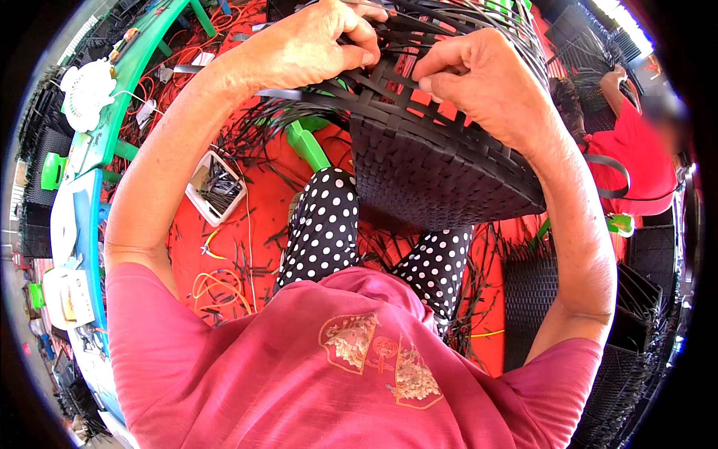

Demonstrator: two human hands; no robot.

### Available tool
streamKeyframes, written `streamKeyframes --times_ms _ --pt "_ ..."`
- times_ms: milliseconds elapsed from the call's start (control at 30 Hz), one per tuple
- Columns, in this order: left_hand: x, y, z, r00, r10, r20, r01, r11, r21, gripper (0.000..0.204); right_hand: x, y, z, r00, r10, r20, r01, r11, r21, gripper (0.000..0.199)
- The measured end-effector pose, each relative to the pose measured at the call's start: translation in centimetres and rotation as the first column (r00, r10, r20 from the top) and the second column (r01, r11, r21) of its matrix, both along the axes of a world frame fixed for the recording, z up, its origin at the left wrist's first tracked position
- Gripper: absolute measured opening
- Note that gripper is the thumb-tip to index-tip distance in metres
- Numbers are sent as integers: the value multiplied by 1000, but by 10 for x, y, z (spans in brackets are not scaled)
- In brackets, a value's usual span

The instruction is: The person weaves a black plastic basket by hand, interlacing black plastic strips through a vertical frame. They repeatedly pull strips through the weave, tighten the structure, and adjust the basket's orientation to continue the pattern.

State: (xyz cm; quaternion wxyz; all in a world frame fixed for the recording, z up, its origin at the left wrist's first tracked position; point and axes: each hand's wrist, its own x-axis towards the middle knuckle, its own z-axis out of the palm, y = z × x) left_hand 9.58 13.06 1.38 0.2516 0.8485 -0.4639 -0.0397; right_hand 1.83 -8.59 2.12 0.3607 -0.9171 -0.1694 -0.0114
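Your right grip (pixel 490 86) has thumb and finger bent close together at the strips along the edge of that black woven basket (pixel 441 168), but I can't tell if it's pinching one. Same for your left grip (pixel 321 45), curled nearby. Basket's mostly just below your right grip, fwiw.

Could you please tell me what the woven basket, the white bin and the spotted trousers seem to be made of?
Basket: probably plastic, black with a dull sheen; its woven bands look flat and even.
White bin: likely plastic, smooth, judging by its uniform colour and rounded corners.
Trousers: soft, matt cloth, since they fold and drape; the fibre can't be told.
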Motion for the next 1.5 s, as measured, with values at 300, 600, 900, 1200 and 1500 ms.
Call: streamKeyframes --times_ms 300,600,900,1200,1500 --pt "-1 7 -5 992 -79 -102 60 982 -181 14 6 10 3 993 63 -103 -64 998 -7 18" --pt "-5 8 -3 987 -41 153 48 998 -44 15 13 22 -13 992 67 107 -81 988 129 16" --pt "-2 10 9 996 -71 48 76 992 -103 10 -1 27 -13 866 93 492 -4 984 -179 19" --pt "-16 221 49 848 531 -6 -496 788 -366 18 -73 14 -44 675 453 582 134 701 -701 59" --pt "-54 525 -72 264 845 -464 -738 -133 -662 23 -81 10 -60 587 341 734 -59 922 -382 40"
